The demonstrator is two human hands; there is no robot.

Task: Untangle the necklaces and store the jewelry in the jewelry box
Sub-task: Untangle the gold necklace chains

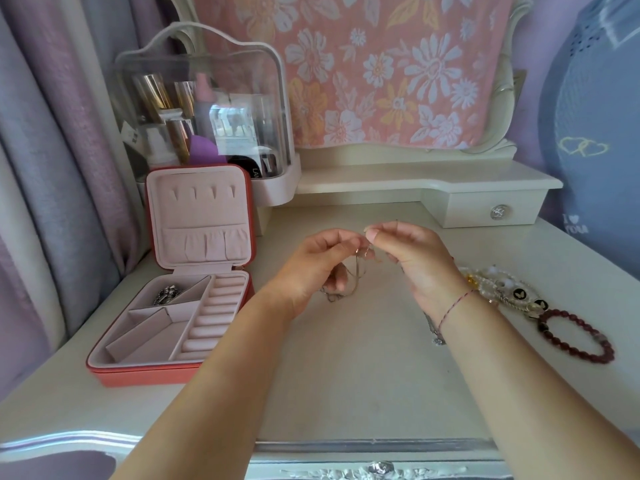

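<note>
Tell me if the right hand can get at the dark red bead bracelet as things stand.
Likely yes: the dark red bead bracelet lies uncovered on the table beside the right forearm. But the right hand pinches the chain with the left hand, so it must let go first.

Catching a fine metal chain (354,271), thin and glinting. Down on a bench (346,375) painted cream, smooth with a soft sheen. Picking out the jewelry box (173,374): coral shell like matt faux leather, pink lining velvety and dull. Spotting shiny silver metal (166,294) inside. Over right, glossy dark red beads (576,337) and lustrous pearly beads (491,282). Behind, a clear glossy plastic case (207,98) and woven floral cloth (381,64).
</note>
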